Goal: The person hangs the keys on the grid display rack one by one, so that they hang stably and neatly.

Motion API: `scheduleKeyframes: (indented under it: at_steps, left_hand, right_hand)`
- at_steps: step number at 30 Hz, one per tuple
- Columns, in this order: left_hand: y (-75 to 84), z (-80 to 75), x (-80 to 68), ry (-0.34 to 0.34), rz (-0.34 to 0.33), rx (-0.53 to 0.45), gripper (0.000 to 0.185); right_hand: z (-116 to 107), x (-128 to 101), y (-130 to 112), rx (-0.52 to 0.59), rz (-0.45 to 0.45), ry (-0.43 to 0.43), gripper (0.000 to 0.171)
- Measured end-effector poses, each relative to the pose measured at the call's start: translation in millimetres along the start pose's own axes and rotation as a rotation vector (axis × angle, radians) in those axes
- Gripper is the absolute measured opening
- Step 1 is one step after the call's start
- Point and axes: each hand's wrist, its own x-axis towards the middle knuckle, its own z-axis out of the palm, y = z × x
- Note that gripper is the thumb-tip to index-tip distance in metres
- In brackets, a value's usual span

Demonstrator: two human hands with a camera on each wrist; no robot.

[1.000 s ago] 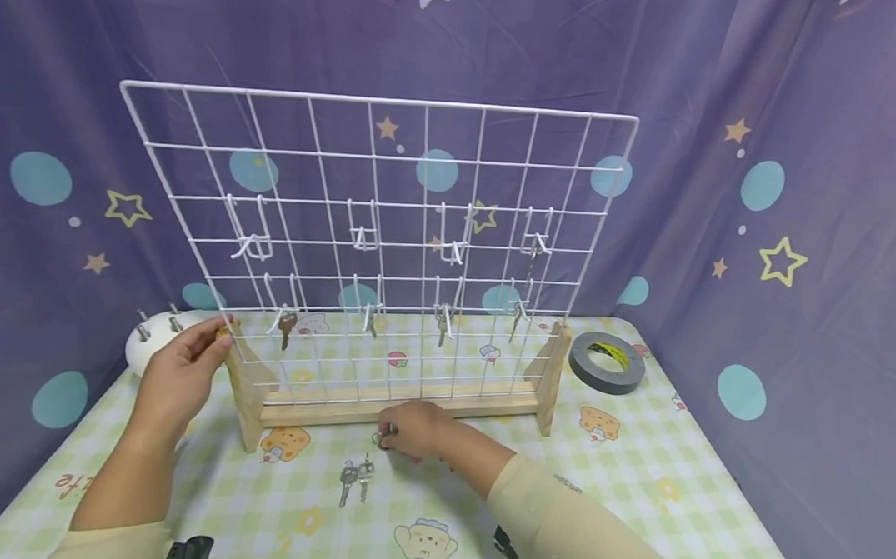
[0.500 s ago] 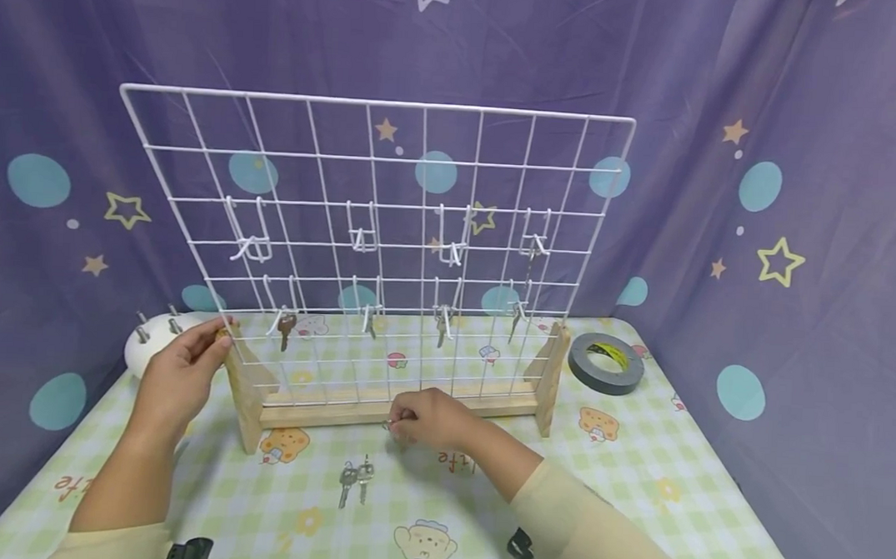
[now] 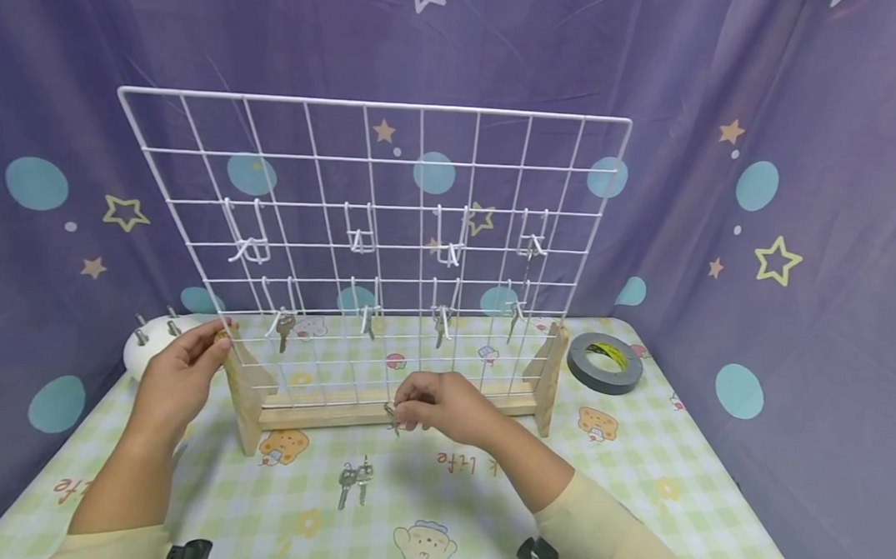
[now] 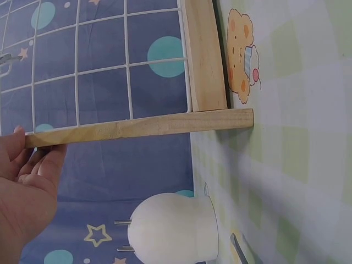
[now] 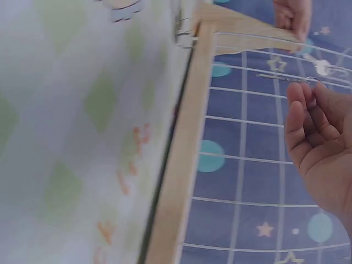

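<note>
My right hand (image 3: 442,408) pinches a small key (image 3: 393,419) by its ring, low in front of a white wire grid panel (image 3: 393,159). In the right wrist view the key (image 5: 269,76) juts out past the fingertips. My left hand (image 3: 181,376) grips the top of the left wooden support (image 3: 242,396) of the panel's stand; the left wrist view shows thumb and fingers on either side of the wood (image 4: 118,129). White hooks (image 3: 254,248) sit on the grid in two rows. Keys (image 3: 285,332) hang from the lower hooks and from the upper right one.
Two keys (image 3: 347,478) lie on the checked tablecloth (image 3: 257,513) in front of the stand. A grey tape roll (image 3: 605,378) lies to the right. Behind my left hand stands a rounded white object (image 3: 139,351) with metal pegs. A purple curtain (image 3: 682,240) hangs behind.
My right hand has lifted the key off the tablecloth, rising and shifting slightly right toward the grid. The left hand stays on the wooden support.
</note>
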Motion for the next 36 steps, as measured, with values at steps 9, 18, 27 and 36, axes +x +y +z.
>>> scheduleKeyframes:
  at_steps: [9, 18, 27, 36]
  left_hand:
    - [-0.3, -0.8, -0.1, 0.007, -0.004, 0.003, 0.059]
    - [-0.3, -0.7, 0.4, 0.005, -0.004, 0.002, 0.059]
    - [-0.5, -0.9, 1.1, 0.003, -0.014, 0.004, 0.06]
    - [-0.5, 1.0, 1.6, 0.003, -0.01, -0.007, 0.059]
  right_hand:
    - [-20, -20, -30, 0.058, -0.071, 0.025, 0.012]
    - [-40, -40, -59, 0.144, -0.139, 0.076, 0.011]
    - [-62, -48, -76, 0.236, -0.313, 0.239, 0.005]
    - [-82, -41, -87, 0.406, -0.382, 0.434, 0.011]
